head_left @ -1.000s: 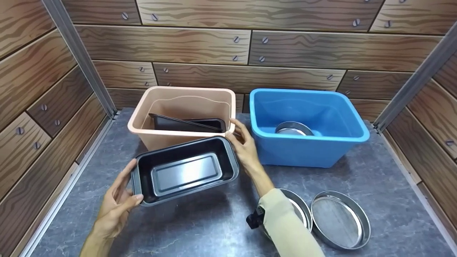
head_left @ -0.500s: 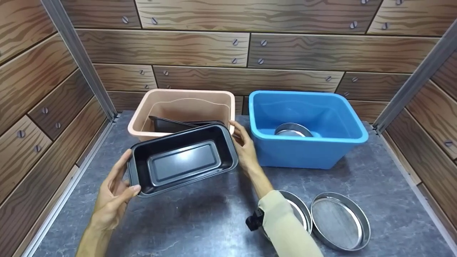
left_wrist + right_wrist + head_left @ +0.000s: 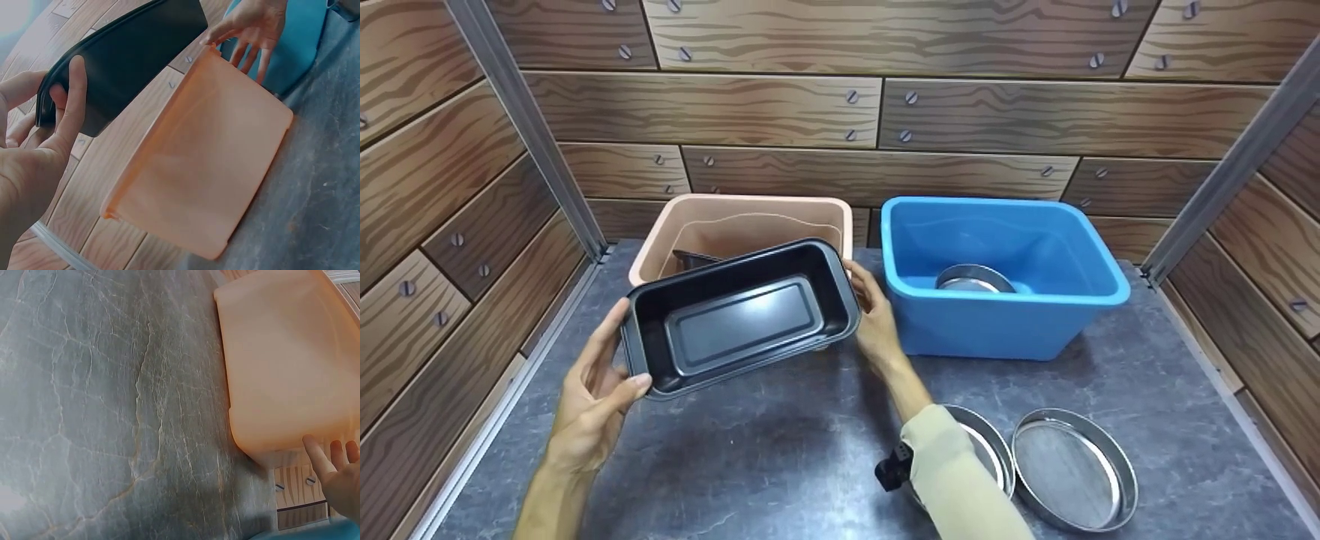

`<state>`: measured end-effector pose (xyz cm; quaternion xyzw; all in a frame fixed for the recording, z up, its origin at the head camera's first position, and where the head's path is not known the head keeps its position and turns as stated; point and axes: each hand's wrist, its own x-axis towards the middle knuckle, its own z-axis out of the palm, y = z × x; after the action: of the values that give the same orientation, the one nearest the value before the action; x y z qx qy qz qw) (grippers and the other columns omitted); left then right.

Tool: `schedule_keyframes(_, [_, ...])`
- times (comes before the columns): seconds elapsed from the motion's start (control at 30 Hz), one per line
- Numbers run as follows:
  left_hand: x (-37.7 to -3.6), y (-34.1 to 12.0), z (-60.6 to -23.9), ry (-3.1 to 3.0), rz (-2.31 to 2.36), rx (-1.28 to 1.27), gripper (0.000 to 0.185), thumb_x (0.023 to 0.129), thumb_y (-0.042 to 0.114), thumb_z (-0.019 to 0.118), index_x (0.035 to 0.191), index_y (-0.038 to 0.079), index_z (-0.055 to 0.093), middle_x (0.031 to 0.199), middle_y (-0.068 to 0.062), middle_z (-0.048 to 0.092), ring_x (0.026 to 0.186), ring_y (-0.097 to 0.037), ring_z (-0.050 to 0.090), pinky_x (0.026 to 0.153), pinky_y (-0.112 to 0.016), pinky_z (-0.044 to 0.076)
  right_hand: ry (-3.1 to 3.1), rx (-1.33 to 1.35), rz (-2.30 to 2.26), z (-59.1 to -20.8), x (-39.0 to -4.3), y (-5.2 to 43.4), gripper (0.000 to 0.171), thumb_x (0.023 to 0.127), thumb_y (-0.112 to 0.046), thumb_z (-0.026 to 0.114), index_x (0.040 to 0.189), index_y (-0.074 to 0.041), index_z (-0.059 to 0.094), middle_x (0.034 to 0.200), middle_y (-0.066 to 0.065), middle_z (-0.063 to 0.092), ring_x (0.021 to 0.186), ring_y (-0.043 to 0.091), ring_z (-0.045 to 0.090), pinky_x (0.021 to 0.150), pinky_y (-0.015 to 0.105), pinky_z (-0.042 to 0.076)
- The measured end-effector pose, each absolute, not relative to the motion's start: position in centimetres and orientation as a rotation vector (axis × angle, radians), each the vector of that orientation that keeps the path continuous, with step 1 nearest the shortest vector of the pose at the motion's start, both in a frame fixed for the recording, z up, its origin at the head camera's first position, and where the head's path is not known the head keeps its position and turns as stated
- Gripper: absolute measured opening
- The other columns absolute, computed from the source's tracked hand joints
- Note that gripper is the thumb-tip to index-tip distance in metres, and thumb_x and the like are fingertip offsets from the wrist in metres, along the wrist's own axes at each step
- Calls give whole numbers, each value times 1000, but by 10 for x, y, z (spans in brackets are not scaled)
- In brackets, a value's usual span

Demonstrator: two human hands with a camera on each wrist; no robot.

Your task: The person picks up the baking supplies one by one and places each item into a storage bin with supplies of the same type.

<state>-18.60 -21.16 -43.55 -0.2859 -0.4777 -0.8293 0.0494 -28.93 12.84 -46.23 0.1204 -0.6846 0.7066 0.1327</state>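
Observation:
In the head view, a black loaf pan [image 3: 746, 330] is held tilted, its inside facing me, in front of the peach bin [image 3: 769, 201]. My left hand [image 3: 591, 405] pinches its left end, thumb on the rim and fingers behind, as the left wrist view shows. My right hand [image 3: 879, 326] is at the bin's right front corner, partly behind the pan. In the left wrist view its thumb touches the rim of the bin [image 3: 197, 157] and its fingers extend loosely down the side. Dark bakeware [image 3: 690, 259] inside the bin is mostly hidden by the pan.
Right of the peach bin stands a blue bin [image 3: 975, 326] with a round metal pan [image 3: 975, 276] inside. Two round pans lie on the grey table: one shallow pan [image 3: 1069, 472] at right, another pan [image 3: 997, 450] partly under the right sleeve [image 3: 960, 469]. Wood-patterned walls [image 3: 780, 112] surround the table.
The loaf pan has risen and shifted slightly left with my left hand, now covering more of the peach bin's front and opening. My right hand stays at the bin's corner.

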Motion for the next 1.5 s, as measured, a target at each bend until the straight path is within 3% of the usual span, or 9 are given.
schedule_keyframes(0.17, [-192, -209, -430, -1428, -2511, -839, 85, 79, -33, 41, 153, -1, 18, 163, -13, 8, 118, -35, 55, 91, -42, 53, -1975, 293, 2129, -464, -290, 128, 56, 91, -6, 65, 144, -7, 46, 130, 16, 59, 99, 15, 58, 78, 24, 50])
schedule_keyframes(0.27, [-197, -208, -428, -1420, -2503, -810, 84, 79, -33, 42, 153, 0, 19, 163, -12, 8, 109, -29, 58, 84, -34, 58, -1962, 259, 2200, -464, -290, 128, 56, 93, -8, 64, 145, -10, 44, 129, 15, 59, 95, 15, 59, 70, 25, 54])
schedule_keyframes(0.4, [-203, -207, -427, -1428, -2502, -734, 85, 80, -32, 43, 154, 3, 22, 163, -9, 11, 111, -28, 57, 81, -30, 59, -1971, 240, 2225, -464, -289, 129, 53, 96, -13, 62, 146, -12, 44, 132, 17, 56, 109, 21, 60, 83, 42, 58])
schedule_keyframes(0.6, [-214, -208, -426, -1349, -2511, -712, 86, 78, -34, 42, 153, 4, 24, 163, -9, 11, 120, -32, 53, 86, -34, 57, -1963, 262, 2230, -462, -290, 127, 51, 96, -15, 62, 144, -13, 46, 132, 19, 55, 107, 22, 60, 87, 54, 56])
schedule_keyframes(0.7, [-220, -208, -426, -1295, -2535, -721, 85, 79, -34, 41, 154, 4, 23, 163, -8, 10, 109, -27, 59, 79, -28, 59, -1954, 262, 2245, -462, -290, 127, 52, 95, -16, 63, 144, -12, 46, 132, 22, 54, 105, 21, 60, 89, 58, 53])
schedule_keyframes(0.77, [-224, -209, -426, -1267, -2551, -718, 85, 80, -34, 40, 154, 4, 23, 163, -7, 11, 93, -21, 63, 72, -24, 59, -1957, 259, 2246, -462, -290, 126, 52, 95, -16, 63, 144, -12, 46, 133, 23, 52, 106, 22, 60, 89, 59, 52])
schedule_keyframes(0.9, [-232, -209, -423, -1240, -2561, -695, 84, 81, -32, 42, 153, 5, 24, 162, -7, 13, 79, -19, 62, 65, -23, 59, -1969, 249, 2236, -463, -291, 126, 53, 95, -15, 63, 145, -12, 45, 133, 22, 52, 110, 25, 59, 90, 58, 53])
schedule_keyframes(1.2, [-245, -208, -415, -1236, -2553, -621, 81, 82, -31, 45, 153, 7, 29, 162, -5, 14, 105, -30, 62, 73, -31, 61, -1963, 237, 2227, -487, -307, 128, 53, 94, -24, 66, 144, -23, 47, 137, 17, 51, 116, 28, 57, 90, 55, 54])
schedule_keyframes(1.5, [-266, -199, -408, -1320, -2497, -532, 84, 81, -29, 51, 152, 12, 33, 161, -2, 18, 107, -29, 59, 76, -31, 60, -1940, 234, 2201, -489, -308, 126, 51, 93, -27, 67, 141, -25, 50, 135, 15, 53, 114, 27, 59, 87, 54, 55])
